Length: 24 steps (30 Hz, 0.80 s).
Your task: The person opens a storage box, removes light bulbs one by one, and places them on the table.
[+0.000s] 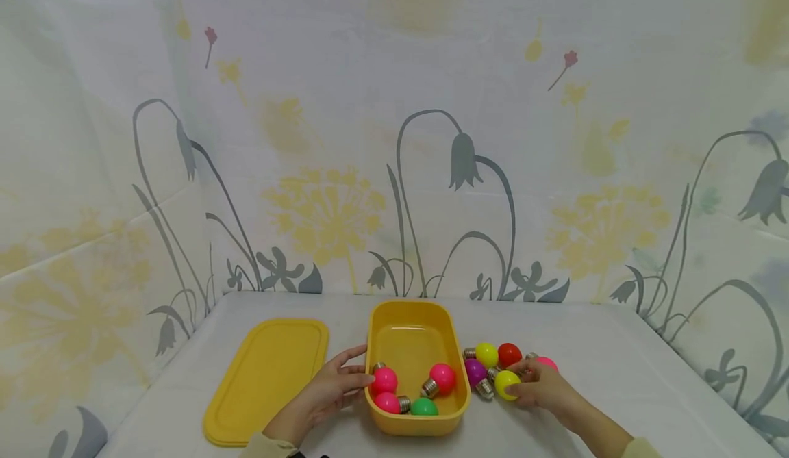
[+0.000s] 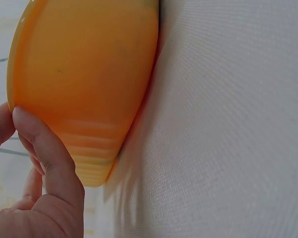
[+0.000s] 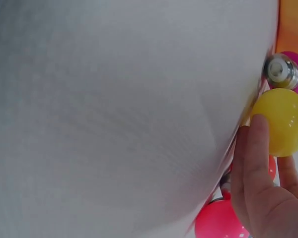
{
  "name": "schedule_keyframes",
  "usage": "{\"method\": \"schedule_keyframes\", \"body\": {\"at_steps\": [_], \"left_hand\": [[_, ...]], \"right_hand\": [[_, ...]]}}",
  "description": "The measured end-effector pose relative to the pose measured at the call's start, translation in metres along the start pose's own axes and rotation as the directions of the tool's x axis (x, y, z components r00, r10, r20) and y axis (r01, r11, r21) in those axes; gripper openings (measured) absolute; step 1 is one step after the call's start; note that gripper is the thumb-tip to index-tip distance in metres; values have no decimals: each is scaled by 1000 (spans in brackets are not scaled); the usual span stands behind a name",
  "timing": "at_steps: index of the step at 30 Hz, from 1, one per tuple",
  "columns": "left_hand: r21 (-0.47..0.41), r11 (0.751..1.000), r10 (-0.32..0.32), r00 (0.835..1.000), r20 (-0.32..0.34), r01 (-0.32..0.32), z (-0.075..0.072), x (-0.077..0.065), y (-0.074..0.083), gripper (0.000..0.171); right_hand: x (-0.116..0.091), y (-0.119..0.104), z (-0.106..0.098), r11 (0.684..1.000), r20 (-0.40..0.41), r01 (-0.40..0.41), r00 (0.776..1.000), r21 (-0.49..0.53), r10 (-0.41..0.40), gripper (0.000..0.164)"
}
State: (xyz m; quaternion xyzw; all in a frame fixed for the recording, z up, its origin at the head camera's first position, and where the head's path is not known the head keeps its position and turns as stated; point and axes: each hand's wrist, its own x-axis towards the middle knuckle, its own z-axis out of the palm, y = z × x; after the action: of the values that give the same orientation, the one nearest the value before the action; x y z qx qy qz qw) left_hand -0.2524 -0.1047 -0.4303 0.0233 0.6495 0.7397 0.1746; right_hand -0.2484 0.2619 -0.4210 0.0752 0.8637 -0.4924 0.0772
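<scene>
In the head view my left hand [image 1: 333, 391] is at the left side of a yellow plastic box [image 1: 419, 426]. The left wrist view shows its thumb and a finger pinching the box rim [image 2: 13, 84]. Inside the box lie a green light bulb [image 1: 424, 406] and several pink bulbs [image 1: 442, 376] with silver screw bases. Right of the box, my right hand [image 1: 545, 386] holds a yellow bulb [image 1: 507, 384] by its round end between thumb and fingers. Beside that bulb is a purple bulb [image 1: 475, 372], whose metal base [image 3: 282, 71] shows in the right wrist view.
Close around the right hand lie another yellow bulb [image 1: 486, 354], a red bulb [image 1: 509, 354] and a pink bulb [image 1: 547, 362], partly hidden by the fingers. A flat yellow lid [image 1: 274, 376] lies left of the box. Behind the white table hangs a flower-patterned cloth [image 1: 394, 136].
</scene>
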Motion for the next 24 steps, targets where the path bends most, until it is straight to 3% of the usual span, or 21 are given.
{"method": "schedule_keyframes", "body": {"at_steps": [13,24], "left_hand": [[-2,1000,-5,1000,-6,5,2,-3,2,70],[1,1000,-2,1000,-12,2,1,-2,1,69]], "right_hand": [[-1,-3,-1,1000,9,-12,1000,-29,12,46],[-4,-13,-18,997,23,68,997,26,-69,45]]}}
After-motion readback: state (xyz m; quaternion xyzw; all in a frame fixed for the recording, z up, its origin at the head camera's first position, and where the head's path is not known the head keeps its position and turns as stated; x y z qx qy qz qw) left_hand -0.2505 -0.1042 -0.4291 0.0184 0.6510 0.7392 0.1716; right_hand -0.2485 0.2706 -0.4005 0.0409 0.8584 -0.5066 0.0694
